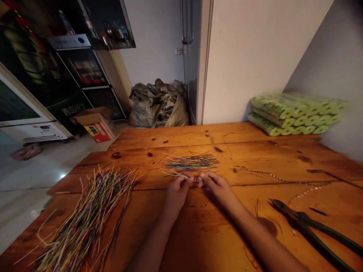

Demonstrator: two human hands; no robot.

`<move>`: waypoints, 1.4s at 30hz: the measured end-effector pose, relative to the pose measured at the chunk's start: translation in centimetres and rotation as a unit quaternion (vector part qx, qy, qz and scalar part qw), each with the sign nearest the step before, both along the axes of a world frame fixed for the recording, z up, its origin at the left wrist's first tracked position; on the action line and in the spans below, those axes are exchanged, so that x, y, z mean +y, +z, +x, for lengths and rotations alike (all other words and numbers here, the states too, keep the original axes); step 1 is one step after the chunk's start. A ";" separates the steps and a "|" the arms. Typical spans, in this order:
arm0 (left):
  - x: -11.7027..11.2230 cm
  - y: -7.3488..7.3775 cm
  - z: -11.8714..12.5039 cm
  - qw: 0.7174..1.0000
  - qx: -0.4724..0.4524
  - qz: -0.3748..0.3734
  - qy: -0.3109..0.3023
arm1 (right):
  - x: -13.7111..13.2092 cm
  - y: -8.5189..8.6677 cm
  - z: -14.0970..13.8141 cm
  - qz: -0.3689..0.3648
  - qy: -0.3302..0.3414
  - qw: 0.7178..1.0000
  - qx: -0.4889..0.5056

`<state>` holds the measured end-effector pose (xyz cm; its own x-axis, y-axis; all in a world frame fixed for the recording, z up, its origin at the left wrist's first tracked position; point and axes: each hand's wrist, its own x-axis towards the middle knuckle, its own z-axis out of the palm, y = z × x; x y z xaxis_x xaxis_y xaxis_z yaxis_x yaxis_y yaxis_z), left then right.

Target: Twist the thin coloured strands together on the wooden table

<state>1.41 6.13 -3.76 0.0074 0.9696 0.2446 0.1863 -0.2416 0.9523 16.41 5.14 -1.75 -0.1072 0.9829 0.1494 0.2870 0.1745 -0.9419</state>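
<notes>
1. Pinching a few thin coloured wires [195, 180], the left hand [177, 193] and right hand [217, 187] meet almost fingertip to fingertip, both closed on the strands, over a wooden table [181, 241].
2. Just ahead of the hands: a small loose pile of multicoloured wires [191, 163].
3. Left of the left hand: a large heap of long multicoloured wires [87, 215].
4. Right of the right hand: green-handled pliers [306, 230], lying on the table, and farther ahead, a thin beaded trail of small bits [279, 179].
5. Far ahead and right: plastic-wrapped yellow-green foam rolls [295, 115].
6. Far ahead and left, off the table: bulging sacks [159, 105] and a cardboard box [98, 124].
</notes>
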 end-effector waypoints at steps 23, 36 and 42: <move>-0.2 0.4 0.1 0.980 0.147 0.126 0.036 | 0.6 -1.2 0.1 -0.046 0.030 0.997 0.046; -0.7 0.7 0.3 0.949 0.213 0.217 0.079 | 0.3 -0.1 0.3 -0.206 0.009 0.951 0.231; -0.6 0.3 0.2 0.954 0.206 0.198 0.089 | 0.2 -0.3 -0.1 -0.201 -0.007 0.946 0.253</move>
